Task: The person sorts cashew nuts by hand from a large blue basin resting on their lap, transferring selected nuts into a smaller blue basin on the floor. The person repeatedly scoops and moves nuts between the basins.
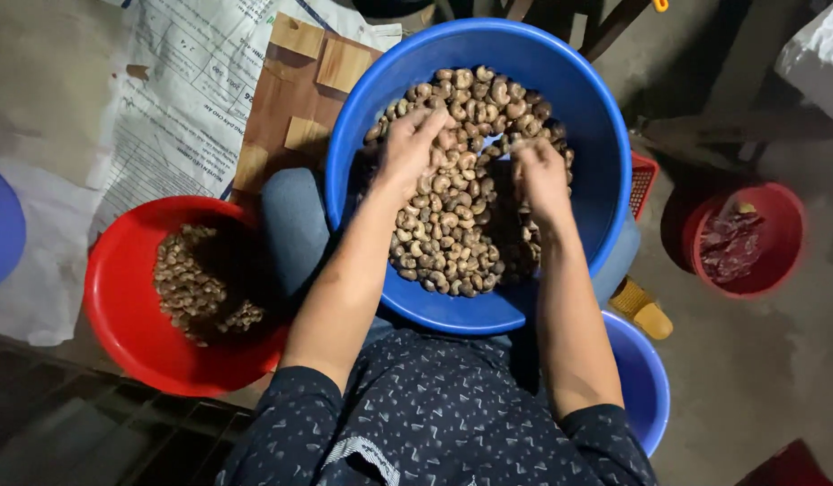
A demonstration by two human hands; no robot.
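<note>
Left hand (409, 148) palm-down in the pile of pale brown curved cashew nuts (457, 202), fingers loosely curled into the nuts, touching them; can't tell if any are actually pinched. Right hand (540, 175) also palm-down on the pile, fingers bent and partly buried; grip state can't be told either. Hands are near each other, a strip of nuts between them.

Nuts sit in a large round blue plastic basin (596, 135), heaped toward the centre and far side, bare blue wall showing at the right. Basin rests on the person's lap, over the knees in blue trousers (291, 229). Both forearms bare; dark patterned sleeves (434, 414) end at the elbows.

Left of the lap: round red plastic bowl (120, 315) on the floor holding a smaller heap of darker brown nuts (196, 283). Beyond it, printed white paper sheet (178, 108) and a brown wooden board with lighter blocks (295, 99).

Right side: smaller blue plastic bucket (646, 382) just under the basin edge, yellow sandal (646, 310) beside it, red plastic bowl with reddish scraps (745, 238) well apart on the concrete floor (749, 378).
</note>
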